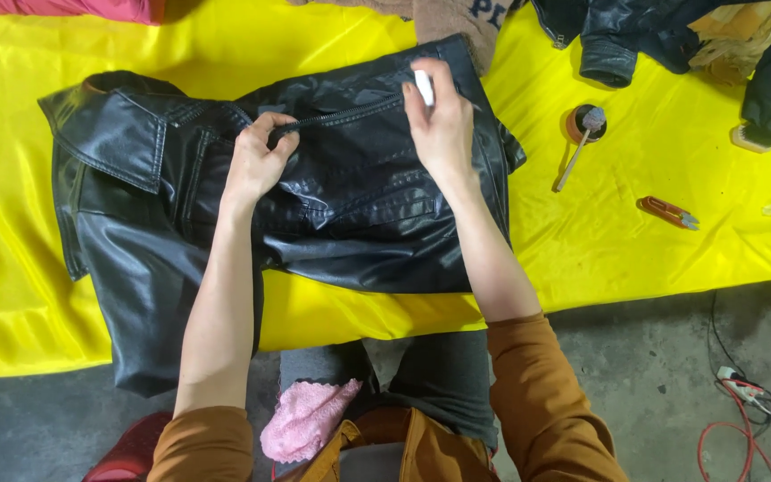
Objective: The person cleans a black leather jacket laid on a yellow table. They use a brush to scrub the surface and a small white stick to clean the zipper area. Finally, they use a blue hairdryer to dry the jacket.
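Pinching the zipper [341, 114], left hand [256, 165]; right hand [442, 125] holds white stick [424, 87].

Glossy black leather jacket [350, 205] with metal zipper [341, 114], shiny smooth yellow cloth [626, 232], fluffy pink rag [307, 418]

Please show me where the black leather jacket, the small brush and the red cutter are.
black leather jacket [359, 214]: head view, front panel below the zipper.
small brush [592, 119]: head view, bristle head.
red cutter [667, 212]: head view, red body.
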